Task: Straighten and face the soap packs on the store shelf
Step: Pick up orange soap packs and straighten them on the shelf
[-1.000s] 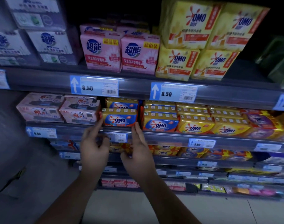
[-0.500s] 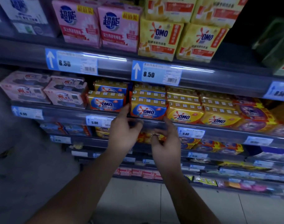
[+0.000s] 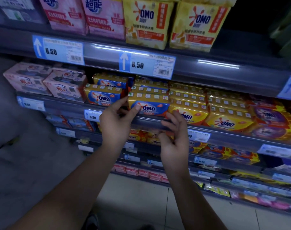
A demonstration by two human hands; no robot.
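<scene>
The left hand [image 3: 116, 120] pinches the left end of an OMO soap pack [image 3: 153, 107]. The thumb is on its blue front and the fingers are at its side. The right hand [image 3: 174, 138] is loosely spread and holds nothing. Its fingertips are just under the pack's right corner. The pack sits at the front of the middle shelf [image 3: 63, 107], facing out. A second OMO pack [image 3: 103, 97] is just left of it, yellow packs [image 3: 189, 113] are to its right, and pink packs [image 3: 65, 85] are further left.

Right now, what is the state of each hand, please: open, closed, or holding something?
Left hand: pinches the left end of the middle soap pack.
Right hand: open, fingers loosely curled, holding nothing.
</scene>
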